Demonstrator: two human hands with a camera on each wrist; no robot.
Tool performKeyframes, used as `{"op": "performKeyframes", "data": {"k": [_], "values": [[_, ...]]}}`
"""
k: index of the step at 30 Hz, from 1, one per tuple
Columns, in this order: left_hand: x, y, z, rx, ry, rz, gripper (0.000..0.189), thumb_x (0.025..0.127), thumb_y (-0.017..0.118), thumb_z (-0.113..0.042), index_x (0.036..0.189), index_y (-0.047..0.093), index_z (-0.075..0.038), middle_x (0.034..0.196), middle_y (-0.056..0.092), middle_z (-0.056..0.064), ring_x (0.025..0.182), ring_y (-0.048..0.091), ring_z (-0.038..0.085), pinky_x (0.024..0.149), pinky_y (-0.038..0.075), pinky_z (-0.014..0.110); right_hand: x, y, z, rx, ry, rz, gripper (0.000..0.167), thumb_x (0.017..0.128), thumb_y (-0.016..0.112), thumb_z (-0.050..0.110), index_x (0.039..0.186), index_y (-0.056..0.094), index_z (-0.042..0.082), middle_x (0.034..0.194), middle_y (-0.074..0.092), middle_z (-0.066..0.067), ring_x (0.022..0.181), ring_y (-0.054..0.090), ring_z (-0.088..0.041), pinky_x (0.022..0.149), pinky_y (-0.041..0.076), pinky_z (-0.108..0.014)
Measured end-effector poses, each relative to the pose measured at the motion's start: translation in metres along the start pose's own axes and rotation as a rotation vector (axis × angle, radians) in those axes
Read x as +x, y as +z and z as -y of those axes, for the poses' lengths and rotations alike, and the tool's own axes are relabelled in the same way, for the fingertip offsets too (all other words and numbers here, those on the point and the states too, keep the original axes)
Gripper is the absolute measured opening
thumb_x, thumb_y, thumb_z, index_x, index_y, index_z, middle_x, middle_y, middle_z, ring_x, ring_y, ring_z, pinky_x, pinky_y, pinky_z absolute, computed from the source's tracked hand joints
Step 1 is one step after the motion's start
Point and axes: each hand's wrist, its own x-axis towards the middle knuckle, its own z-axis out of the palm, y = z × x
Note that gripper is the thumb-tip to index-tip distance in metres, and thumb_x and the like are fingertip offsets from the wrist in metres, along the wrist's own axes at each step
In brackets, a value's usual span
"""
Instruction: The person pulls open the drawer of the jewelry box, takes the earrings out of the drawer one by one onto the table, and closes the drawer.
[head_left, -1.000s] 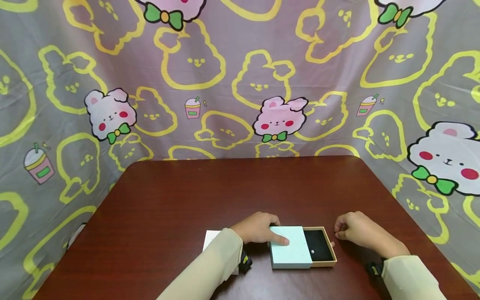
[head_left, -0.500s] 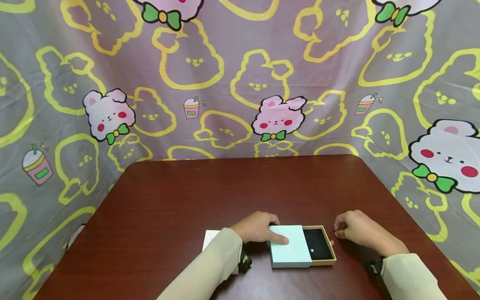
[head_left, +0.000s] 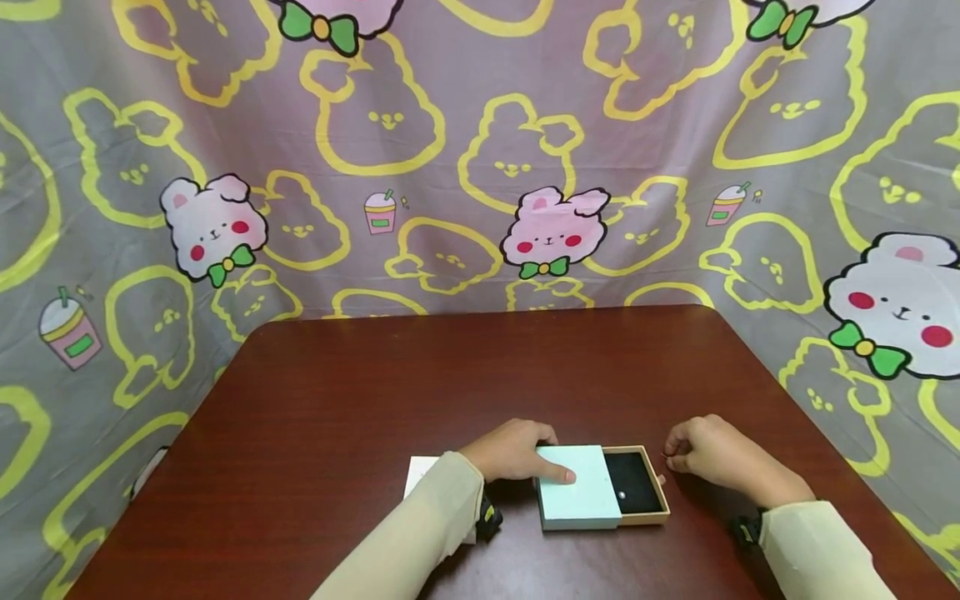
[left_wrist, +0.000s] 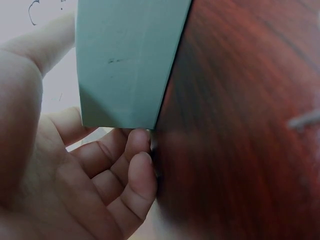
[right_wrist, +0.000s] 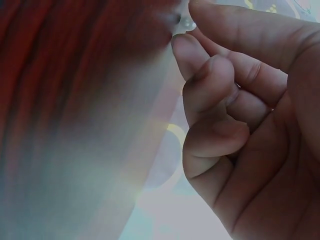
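Note:
A pale mint jewellery box lies on the table with its drawer slid partly out to the right. On the black lining inside sits a small white pearl stud. My left hand grips the box's left end, thumb on top; in the left wrist view the other fingers curl by the box's end. Just right of the drawer, my right hand pinches a tiny pearl earring between thumb and forefinger. Most of that earring is hidden by the fingertips.
A white flat item lies partly under my left forearm. The dark red wooden table reaches back to a patterned curtain, which also hangs along both sides.
Both hands keep their hold and place beside the box. Only the head view has shifted slightly, so the whole scene sits a little higher in it.

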Motion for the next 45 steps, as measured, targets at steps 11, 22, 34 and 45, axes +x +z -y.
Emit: {"op": "performKeyframes", "data": {"k": [11,22,34,45], "values": [[0.000,-0.004,0.001,-0.012,-0.018,0.005,0.049,0.074,0.079,-0.057,0.103,0.067,-0.019,0.094,0.061,-0.014,0.083,0.055,0.005,0.070,0.046,0.027,-0.001,-0.006,0.005,0.000,-0.001,-0.023,0.008,0.081,0.077,0.012,0.080,0.071,0.018,0.074,0.062,0.010,0.065,0.054,-0.008,0.058,0.046,-0.033],[0.001,-0.006,-0.001,-0.004,-0.005,0.018,0.051,0.075,0.078,-0.056,0.106,0.067,-0.018,0.097,0.062,-0.014,0.086,0.055,0.004,0.072,0.046,0.026,-0.005,-0.006,0.012,-0.003,-0.011,-0.082,0.009,0.083,0.076,0.011,0.082,0.070,0.018,0.071,0.058,0.011,0.063,0.051,-0.008,0.055,0.044,-0.028],[0.002,-0.003,0.000,0.009,0.001,0.002,0.045,0.074,0.078,-0.057,0.098,0.067,-0.021,0.088,0.060,-0.015,0.080,0.054,0.006,0.069,0.045,0.026,-0.007,-0.009,0.023,-0.006,-0.010,-0.084,0.010,0.083,0.075,0.010,0.082,0.070,0.019,0.070,0.057,0.012,0.062,0.050,-0.008,0.054,0.043,-0.027],[0.000,-0.001,0.000,-0.002,0.006,0.005,0.045,0.074,0.078,-0.056,0.099,0.067,-0.020,0.089,0.060,-0.015,0.080,0.054,0.006,0.069,0.045,0.026,-0.012,-0.015,0.031,-0.007,-0.034,-0.113,0.009,0.083,0.075,0.010,0.086,0.071,0.017,0.073,0.059,0.014,0.065,0.053,-0.006,0.055,0.045,-0.027]]}}
